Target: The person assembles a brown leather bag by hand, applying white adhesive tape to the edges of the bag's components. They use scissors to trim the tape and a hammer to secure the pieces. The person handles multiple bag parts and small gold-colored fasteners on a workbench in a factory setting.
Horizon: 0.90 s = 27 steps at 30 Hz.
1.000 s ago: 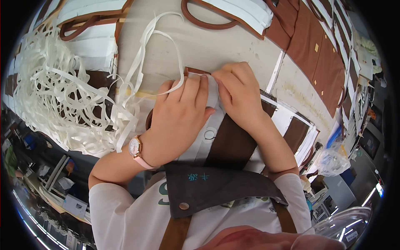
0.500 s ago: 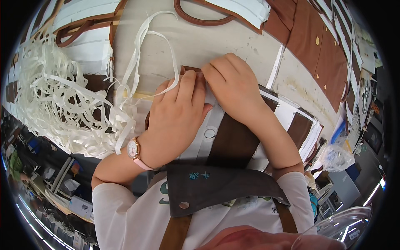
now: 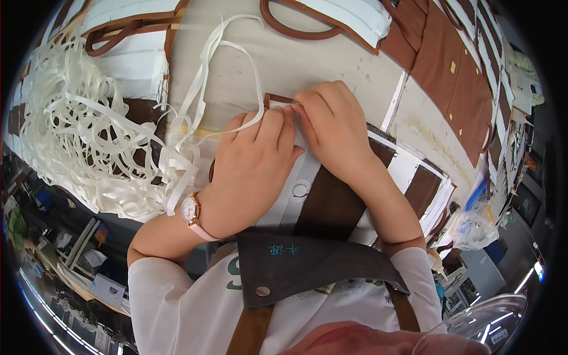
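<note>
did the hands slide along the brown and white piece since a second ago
Cannot tell: both hands pinch the same end of the brown and white piece; the view itself shifts.

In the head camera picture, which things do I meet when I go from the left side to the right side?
Heap of white strips → wristwatch → left hand → right hand → brown panels → clear plastic bag.
</note>
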Motion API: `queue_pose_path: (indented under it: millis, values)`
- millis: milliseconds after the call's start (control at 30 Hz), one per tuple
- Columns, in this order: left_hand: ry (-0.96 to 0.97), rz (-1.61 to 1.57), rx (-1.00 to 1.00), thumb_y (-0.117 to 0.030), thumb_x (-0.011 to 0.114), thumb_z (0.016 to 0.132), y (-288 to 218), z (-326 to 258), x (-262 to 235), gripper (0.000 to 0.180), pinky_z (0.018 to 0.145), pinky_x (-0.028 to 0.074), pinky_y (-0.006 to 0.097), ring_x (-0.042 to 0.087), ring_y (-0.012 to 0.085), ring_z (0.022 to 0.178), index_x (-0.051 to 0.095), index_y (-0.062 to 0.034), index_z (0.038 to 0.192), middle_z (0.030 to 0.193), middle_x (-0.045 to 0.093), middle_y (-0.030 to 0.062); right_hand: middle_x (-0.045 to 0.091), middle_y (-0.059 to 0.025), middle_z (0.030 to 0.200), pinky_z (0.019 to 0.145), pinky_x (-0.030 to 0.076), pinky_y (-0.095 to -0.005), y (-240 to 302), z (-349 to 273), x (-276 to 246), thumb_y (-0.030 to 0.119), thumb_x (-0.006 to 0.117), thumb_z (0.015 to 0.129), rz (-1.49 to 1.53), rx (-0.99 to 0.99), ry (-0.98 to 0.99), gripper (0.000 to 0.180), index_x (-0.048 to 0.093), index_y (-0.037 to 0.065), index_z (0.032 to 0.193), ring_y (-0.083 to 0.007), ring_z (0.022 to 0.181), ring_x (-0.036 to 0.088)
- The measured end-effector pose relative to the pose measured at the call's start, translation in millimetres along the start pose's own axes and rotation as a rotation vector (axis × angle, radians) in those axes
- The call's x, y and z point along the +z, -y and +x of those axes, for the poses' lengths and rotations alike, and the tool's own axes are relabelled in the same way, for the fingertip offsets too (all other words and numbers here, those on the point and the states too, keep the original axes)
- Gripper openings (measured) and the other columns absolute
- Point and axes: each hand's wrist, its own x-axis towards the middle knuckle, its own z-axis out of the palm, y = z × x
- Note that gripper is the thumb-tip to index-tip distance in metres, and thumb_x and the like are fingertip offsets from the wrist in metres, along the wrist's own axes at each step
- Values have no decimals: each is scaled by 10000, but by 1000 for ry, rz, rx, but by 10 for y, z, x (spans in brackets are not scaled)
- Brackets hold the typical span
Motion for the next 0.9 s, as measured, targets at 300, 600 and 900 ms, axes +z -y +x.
queue_pose_path:
  millis: [300, 600, 900]
  values:
    - [-31, 34, 19, -262, 714, 812, -8, 5, 32, 506, 895, 450, 352, 571, 223, 995, 612, 50, 1198, 1035, 546, 97, 540, -97, 856, 702, 464, -393, 74, 61, 60, 46, 693, 735, 21, 141, -17, 165, 591, 45, 864, -285, 799, 543]
    - [-79, -113, -25, -55, 679, 834, 99, 28, 53, 384, 789, 517, 403, 630, 322, 961, 579, 24, 1196, 1202, 579, 132, 581, -91, 953, 784, 504, -382, 27, -81, -76, -17, 673, 682, 96, 33, 19, 286, 655, 4, 967, -286, 888, 564]
    - [-108, -183, -51, 55, 598, 819, 149, 128, -6, 432, 713, 541, 424, 651, 360, 836, 598, -17, 1244, 1120, 610, 150, 569, -78, 949, 773, 525, -364, 56, -57, -112, 51, 656, 679, -44, -67, 53, 263, 656, 7, 938, -257, 902, 554]
